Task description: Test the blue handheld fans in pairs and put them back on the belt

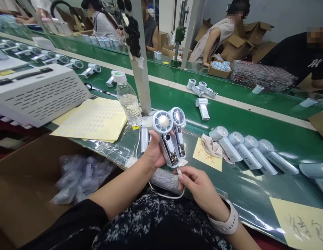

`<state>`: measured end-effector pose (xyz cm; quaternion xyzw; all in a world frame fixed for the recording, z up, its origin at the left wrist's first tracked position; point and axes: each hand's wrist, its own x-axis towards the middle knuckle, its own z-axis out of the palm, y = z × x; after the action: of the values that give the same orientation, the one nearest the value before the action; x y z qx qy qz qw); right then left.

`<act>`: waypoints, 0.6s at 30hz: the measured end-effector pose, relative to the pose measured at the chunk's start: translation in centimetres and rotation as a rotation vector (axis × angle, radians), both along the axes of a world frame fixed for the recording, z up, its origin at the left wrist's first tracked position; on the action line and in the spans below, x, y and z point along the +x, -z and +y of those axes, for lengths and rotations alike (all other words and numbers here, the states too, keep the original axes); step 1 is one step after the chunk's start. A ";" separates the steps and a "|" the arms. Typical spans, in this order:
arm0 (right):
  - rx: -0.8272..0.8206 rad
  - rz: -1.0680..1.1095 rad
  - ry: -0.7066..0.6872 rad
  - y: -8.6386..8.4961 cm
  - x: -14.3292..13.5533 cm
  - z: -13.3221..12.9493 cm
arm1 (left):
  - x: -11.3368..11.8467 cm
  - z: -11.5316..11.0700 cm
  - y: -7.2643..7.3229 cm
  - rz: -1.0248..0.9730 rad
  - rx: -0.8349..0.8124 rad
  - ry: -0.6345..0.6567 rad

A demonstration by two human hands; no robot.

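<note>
My left hand (pixel 154 152) is wrapped around a light-blue handheld fan (pixel 168 151), thumb up along its side. The handle's front is off, baring a circuit board at its lower end. Close beside it, a second opened fan (pixel 180 139) also shows its board; I cannot tell whether my fingers hold it too. Between the fingertips of my right hand (pixel 196 184) is the white plug of a cable (pixel 179 171), just below the first fan's base. Whether the plug touches the fan's port is unclear. Behind my left hand is another fan (pixel 144 139).
A water bottle (pixel 129 100) stands by the post (pixel 140 80), near sticker sheets (pixel 91 119) and a white vented machine (pixel 44 93). Several fans (pixel 245 149) lie at right, beside a cloth (pixel 211 146). A carton (pixel 26 184) holds bagged items. Co-workers sit across the green belt (pixel 229 111).
</note>
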<state>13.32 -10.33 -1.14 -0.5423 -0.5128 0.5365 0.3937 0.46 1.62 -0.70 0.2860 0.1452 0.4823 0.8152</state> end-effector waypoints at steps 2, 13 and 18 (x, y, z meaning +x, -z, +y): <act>-0.010 0.078 0.027 -0.3 -0.6 0.0 | 0.4 -0.2 -0.1 -0.009 0.004 0.026; 0.054 0.189 0.245 1.2 -2.8 -0.8 | 1.2 -1.5 0.1 0.038 0.031 -0.014; 0.286 -0.062 0.143 0.1 -2.1 -1.1 | 1.2 -1.2 -0.4 -0.063 -0.091 0.056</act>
<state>11.19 -11.40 -1.19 -0.5323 -0.5560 0.4116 0.4880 1.67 0.40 -0.26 0.2372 0.1333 0.4608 0.8448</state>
